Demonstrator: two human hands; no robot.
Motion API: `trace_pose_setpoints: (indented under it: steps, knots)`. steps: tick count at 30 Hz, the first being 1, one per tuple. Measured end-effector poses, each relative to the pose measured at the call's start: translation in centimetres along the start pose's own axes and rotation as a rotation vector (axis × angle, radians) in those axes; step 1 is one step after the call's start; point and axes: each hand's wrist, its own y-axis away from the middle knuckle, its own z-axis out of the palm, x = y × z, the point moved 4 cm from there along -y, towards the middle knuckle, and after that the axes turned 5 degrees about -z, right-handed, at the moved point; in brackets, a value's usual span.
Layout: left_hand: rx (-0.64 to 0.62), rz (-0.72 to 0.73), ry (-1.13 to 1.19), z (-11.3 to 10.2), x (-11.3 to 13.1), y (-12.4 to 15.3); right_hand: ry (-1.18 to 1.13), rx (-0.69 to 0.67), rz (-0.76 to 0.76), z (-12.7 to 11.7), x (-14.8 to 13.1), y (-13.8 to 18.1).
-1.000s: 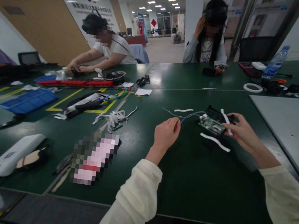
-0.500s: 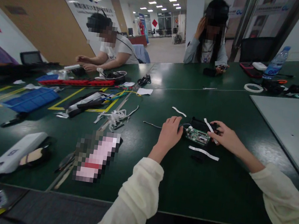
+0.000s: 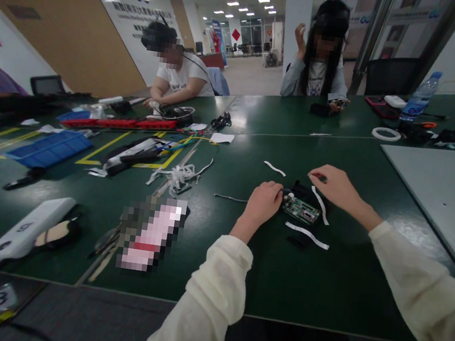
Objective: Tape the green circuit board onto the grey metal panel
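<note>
A small green circuit board (image 3: 301, 209) on a black housing lies on the dark green table (image 3: 320, 296). My left hand (image 3: 264, 203) rests closed at the board's left end, fingers curled over its thin wire (image 3: 230, 198). My right hand (image 3: 329, 185) hovers just behind the board, fingers pinched on a white strip (image 3: 320, 206) that hangs across the board. Another white strip (image 3: 307, 235) lies in front of the board and a third (image 3: 274, 168) behind it.
A grey panel (image 3: 439, 194) lies at the right. A white device (image 3: 26, 230), a blurred pink item (image 3: 150, 236), tangled white ties (image 3: 175, 177) and a blue tray (image 3: 50, 148) sit at the left. Two other people sit across the table.
The board has come down closer to me and rests on the table. My left hand moved right to the board's end. My right hand lifted off the board's right side to behind it.
</note>
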Motion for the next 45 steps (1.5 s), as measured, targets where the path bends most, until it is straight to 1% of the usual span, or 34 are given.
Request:
trace_pose_setpoints:
  steps: [2,3,4,7,10,13,18,24,28,31,37,40,43,45]
  knots:
    - [0.004,-0.009,-0.022,0.0,0.0,0.0,0.018,-0.055,-0.001,1.2,-1.2,-3.3]
    - [0.003,-0.012,-0.032,0.0,0.0,0.0,0.032,-0.124,0.031,2.2,-1.5,-4.9]
    - [0.000,-0.008,-0.040,0.0,0.0,0.0,0.035,-0.164,0.054,3.2,-1.8,-6.4]
    - [-0.006,0.012,-0.068,0.0,0.0,0.1,0.048,-0.241,0.109,6.2,-2.3,-9.7]
    - [-0.007,0.015,-0.107,0.1,-0.2,0.1,0.073,-0.261,0.175,8.2,-2.1,-11.0]
    - [-0.014,0.020,-0.131,0.2,-0.2,0.1,0.089,-0.248,0.227,9.0,-1.9,-11.0]
    - [-0.031,0.010,-0.143,0.2,-0.1,0.1,0.068,-0.230,0.239,8.6,-1.7,-9.9]
    - [-0.001,0.008,-0.123,0.2,-0.2,0.1,0.019,-0.219,0.209,6.9,-1.1,-8.0]
    - [0.008,-0.005,-0.130,0.1,-0.3,0.2,0.018,-0.200,0.216,6.1,-0.7,-7.4]
    - [0.011,0.002,-0.131,0.1,-0.2,0.2,0.028,-0.193,0.235,6.4,-1.0,-7.5]
    - [-0.001,-0.010,-0.147,0.1,-0.2,0.3,-0.004,-0.176,0.224,7.3,-2.7,-7.7]
    - [-0.021,-0.027,-0.145,0.0,-0.2,0.4,-0.094,-0.170,0.214,6.9,-3.3,-7.7]
    - [-0.033,-0.037,-0.153,0.0,-0.2,0.4,-0.260,-0.188,0.193,6.0,-4.2,-7.4]
    - [-0.026,-0.034,-0.149,0.1,-0.3,0.3,-0.373,-0.198,0.172,5.2,-5.3,-6.6]
